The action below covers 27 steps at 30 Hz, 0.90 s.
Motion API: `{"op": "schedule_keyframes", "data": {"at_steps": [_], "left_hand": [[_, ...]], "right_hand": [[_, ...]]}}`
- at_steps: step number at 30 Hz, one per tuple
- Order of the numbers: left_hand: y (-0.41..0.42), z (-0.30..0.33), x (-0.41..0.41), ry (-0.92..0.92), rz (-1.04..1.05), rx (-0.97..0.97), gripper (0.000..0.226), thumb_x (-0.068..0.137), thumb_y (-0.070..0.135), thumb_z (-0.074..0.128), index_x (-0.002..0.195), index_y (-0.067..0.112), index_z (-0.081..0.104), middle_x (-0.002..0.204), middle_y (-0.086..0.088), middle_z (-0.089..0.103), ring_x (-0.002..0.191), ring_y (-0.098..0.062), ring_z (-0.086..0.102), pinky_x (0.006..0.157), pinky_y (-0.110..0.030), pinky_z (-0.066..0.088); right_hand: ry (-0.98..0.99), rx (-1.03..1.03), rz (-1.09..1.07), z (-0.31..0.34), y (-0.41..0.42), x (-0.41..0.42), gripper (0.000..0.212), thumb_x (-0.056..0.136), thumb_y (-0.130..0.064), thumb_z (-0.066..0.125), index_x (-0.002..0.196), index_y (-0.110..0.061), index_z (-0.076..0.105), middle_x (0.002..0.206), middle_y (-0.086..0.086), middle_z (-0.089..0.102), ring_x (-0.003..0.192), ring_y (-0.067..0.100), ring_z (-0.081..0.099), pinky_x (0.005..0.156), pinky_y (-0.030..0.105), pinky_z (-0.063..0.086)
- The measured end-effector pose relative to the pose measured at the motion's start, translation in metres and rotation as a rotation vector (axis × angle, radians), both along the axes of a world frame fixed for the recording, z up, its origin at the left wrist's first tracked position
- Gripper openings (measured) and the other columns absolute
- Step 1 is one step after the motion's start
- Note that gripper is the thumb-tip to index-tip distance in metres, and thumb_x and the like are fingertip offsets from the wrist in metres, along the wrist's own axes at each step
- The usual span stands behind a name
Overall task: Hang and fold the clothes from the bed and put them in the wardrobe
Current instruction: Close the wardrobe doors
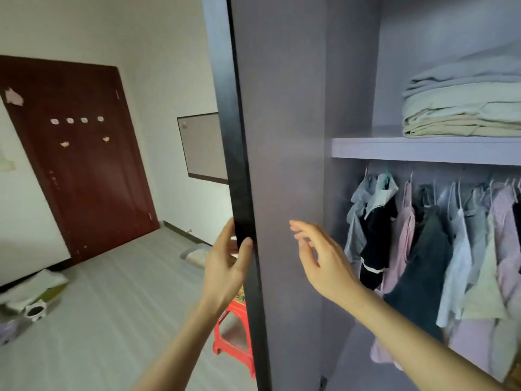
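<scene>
My left hand (225,263) grips the grey wardrobe door's dark edge (245,221); my right hand (321,258) hovers open, empty. Hanging garments (423,235) fill the rail; no bed visible.

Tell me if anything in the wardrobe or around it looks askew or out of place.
Nothing much stands out. The folded bedding sits in a neat stack on the shelf, and the hanging clothes hang in a row. The left hand grips the wardrobe door edge.

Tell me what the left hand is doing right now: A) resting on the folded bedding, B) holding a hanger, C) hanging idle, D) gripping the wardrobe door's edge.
D: the left hand wraps its fingers and thumb round the dark edge of the door.
</scene>
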<state>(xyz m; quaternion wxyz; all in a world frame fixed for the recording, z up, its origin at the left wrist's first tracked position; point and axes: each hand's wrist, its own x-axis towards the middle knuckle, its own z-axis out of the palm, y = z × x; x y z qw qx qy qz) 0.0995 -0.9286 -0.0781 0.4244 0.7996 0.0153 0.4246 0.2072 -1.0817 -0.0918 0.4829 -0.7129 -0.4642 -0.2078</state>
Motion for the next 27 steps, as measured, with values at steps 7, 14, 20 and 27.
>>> {"op": "schedule_keyframes", "data": {"at_steps": [7,14,20,27], "left_hand": [[-0.088,-0.008,0.049,-0.068,-0.369,0.437,0.052,0.098,0.036,0.039,0.147,0.034,0.025,0.154,0.007,0.024,0.142,-0.009,0.024,0.111,-0.037,0.033],[-0.197,-0.009,0.181,0.065,-0.486,0.703,0.068,0.093,0.033,0.035,0.149,0.03,-0.002,0.156,0.0,-0.015,0.146,-0.029,-0.008,0.115,-0.043,0.018],[-0.264,0.019,0.242,0.409,-0.325,0.792,0.077,0.095,0.032,0.044,0.15,0.029,-0.009,0.155,0.004,-0.027,0.145,-0.027,-0.017,0.111,-0.046,0.03],[-0.28,0.034,0.274,0.564,-0.242,0.857,0.077,0.094,0.023,0.045,0.15,0.031,-0.008,0.153,0.009,-0.03,0.146,-0.022,-0.014,0.112,-0.047,0.026]], "right_hand": [[0.097,0.294,-0.197,0.016,-0.081,0.006,0.035,0.096,-0.033,0.031,0.127,-0.03,0.048,0.122,-0.015,0.058,0.112,0.01,0.057,0.097,0.035,0.047],[0.328,0.101,-0.591,0.028,-0.189,0.03,0.049,0.101,-0.021,0.035,0.148,-0.026,0.023,0.143,-0.001,0.043,0.118,0.005,0.048,0.098,0.018,0.037],[0.351,-0.159,-0.77,0.049,-0.247,0.052,0.052,0.101,-0.025,0.035,0.15,-0.027,0.02,0.115,0.002,0.061,0.073,0.001,0.054,0.069,0.018,0.043],[0.244,-0.478,-0.853,0.057,-0.274,0.072,0.053,0.1,-0.02,0.035,0.15,-0.02,0.017,0.156,-0.002,0.02,0.143,0.017,0.018,0.113,0.028,0.019]]}}
